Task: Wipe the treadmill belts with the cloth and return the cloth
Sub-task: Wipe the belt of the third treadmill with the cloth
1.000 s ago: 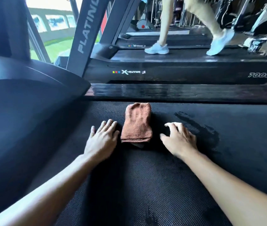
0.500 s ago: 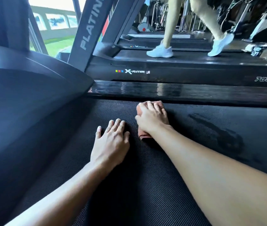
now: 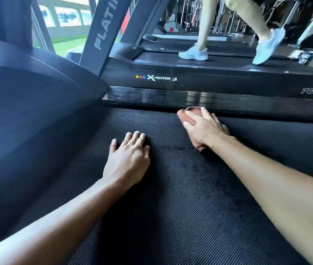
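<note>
Most of cloth [image 3: 182, 116] hidden under right hand [image 3: 204, 130].

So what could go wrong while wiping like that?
The cloth is right at the far edge of the belt under the right hand, so it might snag, or the hand might bump the shiny side rail. The left hand leans flat on the belt; if the belt shifted, it could slip. The dark streaks look wet, maybe slippery.

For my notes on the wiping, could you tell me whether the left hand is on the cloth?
No, the left hand rests flat on the bare belt, while the right hand presses the cloth.
</note>
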The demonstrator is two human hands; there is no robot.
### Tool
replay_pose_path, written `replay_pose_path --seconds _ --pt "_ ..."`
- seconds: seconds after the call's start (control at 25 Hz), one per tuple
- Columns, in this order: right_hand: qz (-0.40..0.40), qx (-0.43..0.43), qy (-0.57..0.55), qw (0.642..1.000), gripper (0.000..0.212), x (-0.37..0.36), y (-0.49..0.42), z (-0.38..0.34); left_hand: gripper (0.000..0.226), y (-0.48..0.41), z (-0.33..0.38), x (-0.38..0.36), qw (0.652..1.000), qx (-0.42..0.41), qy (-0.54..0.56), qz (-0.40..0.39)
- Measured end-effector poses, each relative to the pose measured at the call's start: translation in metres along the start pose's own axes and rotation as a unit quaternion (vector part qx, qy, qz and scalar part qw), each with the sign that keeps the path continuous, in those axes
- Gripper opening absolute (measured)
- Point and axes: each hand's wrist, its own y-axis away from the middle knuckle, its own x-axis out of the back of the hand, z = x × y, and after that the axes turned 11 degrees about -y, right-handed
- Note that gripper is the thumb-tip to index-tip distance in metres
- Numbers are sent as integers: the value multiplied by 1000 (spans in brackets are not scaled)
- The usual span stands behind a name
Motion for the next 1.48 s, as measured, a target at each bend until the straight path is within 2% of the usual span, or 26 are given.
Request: replay_pose_path --seconds 0.04,0.16,0.2,0.24,0.32,0.36,0.48,0.52,0.6,0.64,0.68,0.76,0.8,0.84,0.92,0.96,1.08,1.12,1.16,1.24,1.28,1.32,1.4,1.44,1.48 --pt "14 -2 21 1000 50 -3 4 -8 53 1 0 0 1000 0 0 1" --pt "-37 177 44 983 50 -9 26 -2 52 -1 -1 1 1000 0 6 0" --pt "-55 201 33 977 50 1 29 8 52 -1 0 1 1000 1 6 -2" --pt "-53 164 16 985 49 9 29 17 52 -1 0 0 1000 2 6 -2" --pt "6 31 7 999 49 13 38 16 52 0 0 0 1000 0 8 1" --pt "20 26 26 999 49 7 46 7 52 1 -1 0 1000 -1 8 3" --pt "-35 177 40 983 48 -8 76 -6 51 0 -2 0 1000 -2 28 6" --pt "-40 173 32 984 48 -5 79 -3 51 1 -2 1 999 -1 43 2" --pt "15 51 5 999 49 0 78 -2 51 2 -3 3 998 -1 63 0" --pt "38 17 6 999 49 -4 80 -4 51 2 -4 3 998 0 68 1" --pt "36 48 22 998 49 -11 85 -7 51 1 -5 4 997 0 72 0" --pt "-31 160 46 986 49 -13 97 -3 51 -1 -4 4 997 -4 78 -4" --pt "-58 186 51 980 48 -6 96 0 51 -1 -4 3 997 -3 79 0" --pt "-53 151 48 986 48 1 89 1 51 0 -6 3 997 -3 79 0" --pt "7 27 36 999 48 1 83 -5 51 0 -6 6 997 -6 81 -10" --pt "22 23 45 998 48 -6 88 -10 51 -1 -7 10 996 -11 86 -17" --pt "-64 208 39 975 48 -15 120 -3 52 6 -13 23 994 -46 88 -50" --pt "-82 227 34 970 48 -6 123 3 51 15 -17 25 994 -53 81 -52" --pt "-60 189 24 980 47 2 122 6 50 29 -19 26 995 -54 66 -50" --pt "8 46 10 999 47 0 135 -7 50 72 -22 27 998 -48 29 -41" --pt "22 31 18 999 48 -8 150 -19 50 97 -22 29 998 -40 17 -34" --pt "13 98 39 994 48 -19 169 -26 51 123 -21 31 999 -26 14 -30" --pt "-61 258 38 963 50 -19 204 -22 55 171 -18 39 999 -4 4 -41" --pt "-84 289 40 953 50 -10 211 -13 59 190 -15 41 999 -3 -9 -53" --pt "-71 250 50 964 50 -2 213 -6 67 205 -10 41 998 -5 -21 -56"
